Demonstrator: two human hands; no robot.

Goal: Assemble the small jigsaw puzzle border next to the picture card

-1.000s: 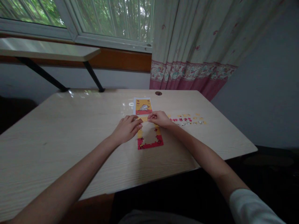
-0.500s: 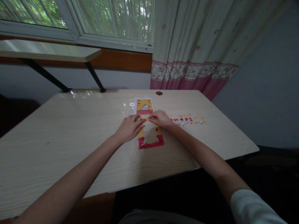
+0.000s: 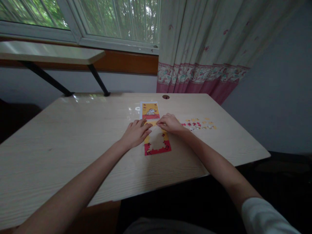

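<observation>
A partly assembled jigsaw puzzle (image 3: 158,151) lies on the table, its red and yellow border joined around a bare middle. My left hand (image 3: 136,132) rests on its upper left part, fingers stretched out. At the top edge, my right hand (image 3: 169,123) has thumb and fingers pinched together against the puzzle; whatever is between them is too small and hidden to make out. Just beyond stands out a picture card (image 3: 150,110) of a white cartoon animal on yellow and red. Loose puzzle pieces (image 3: 194,124), red, yellow and white, lie in rows right of my right hand.
The pale wooden table (image 3: 85,130) has a round cable hole (image 3: 166,97) near its back edge. A raised shelf (image 3: 53,52) on black supports stands at the back left. Behind are a window and a patterned curtain (image 3: 195,71).
My right hand has shifted slightly right and up along the puzzle's top edge, its fingertips a little farther from my left hand. My left hand has stayed almost in place.
</observation>
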